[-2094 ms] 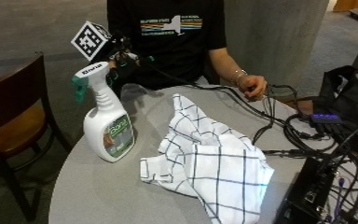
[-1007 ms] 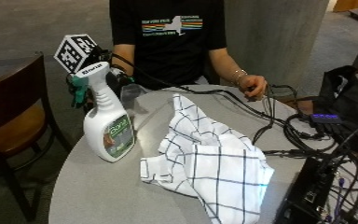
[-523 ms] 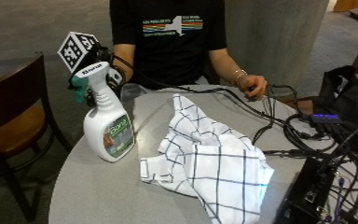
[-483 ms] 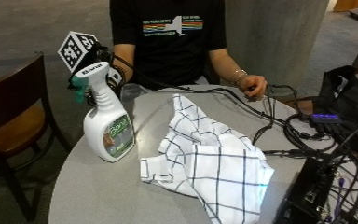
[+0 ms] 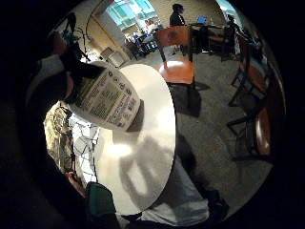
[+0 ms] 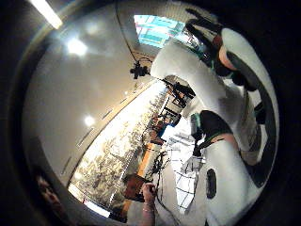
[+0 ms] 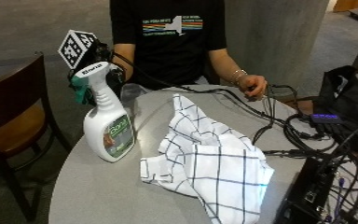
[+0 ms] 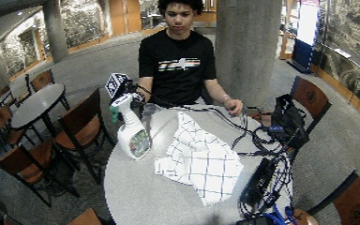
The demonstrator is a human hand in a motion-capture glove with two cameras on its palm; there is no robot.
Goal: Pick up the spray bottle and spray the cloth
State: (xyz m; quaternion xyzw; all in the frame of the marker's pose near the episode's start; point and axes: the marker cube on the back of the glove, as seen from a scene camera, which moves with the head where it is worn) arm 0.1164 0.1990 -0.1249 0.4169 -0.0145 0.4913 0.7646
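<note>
The gloved hand [image 7: 104,65] curls round the neck of the bottle [image 7: 107,122], which stands on the table [image 7: 104,196] just beside the cloth [image 7: 210,163]. Best to settle a finger on the trigger, then lift straight. The bottle is white with a green trigger and label.

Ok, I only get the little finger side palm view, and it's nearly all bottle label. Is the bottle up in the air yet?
Observer: No. In the outside view the spray bottle stands upright on the table.
Operator: Where's the gloved hand?
Observer: The right hand is just behind the bottle's neck. I can't tell if it grips.
Operator: Is it aimed at the cloth?
Observer: Not yet. The green trigger faces the chair, away from the checked cloth.
</note>
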